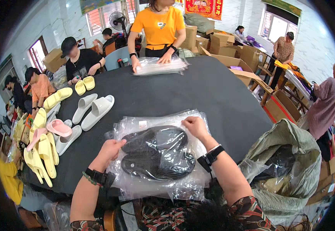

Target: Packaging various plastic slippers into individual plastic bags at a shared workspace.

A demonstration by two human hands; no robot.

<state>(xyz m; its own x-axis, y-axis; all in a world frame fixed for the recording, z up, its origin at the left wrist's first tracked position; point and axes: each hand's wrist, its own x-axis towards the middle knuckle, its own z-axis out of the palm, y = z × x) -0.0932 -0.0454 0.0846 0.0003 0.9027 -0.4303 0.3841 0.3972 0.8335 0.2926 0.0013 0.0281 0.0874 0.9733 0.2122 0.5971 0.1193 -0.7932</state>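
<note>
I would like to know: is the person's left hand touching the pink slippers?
Apart. The head view shows a bare strip of black table between the left hand and the pink slippers.

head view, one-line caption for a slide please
Left hand and right hand at a clear bag of black slippers atop stacked plastic bags.

A footwear packing workshop, by the look of it: pale yellow rubber slide sandals [46, 150] and light grey rubber slide sandals [98, 112] lie loose on a broad black table [229, 104], near black slide sandals in clear plastic [157, 165]. A co-worker in an orange top [156, 29] handles stacked flat transparent bags [159, 69]; brown cardboard cartons [249, 56] and a grey-green woven sack [306, 184] stand around
</note>
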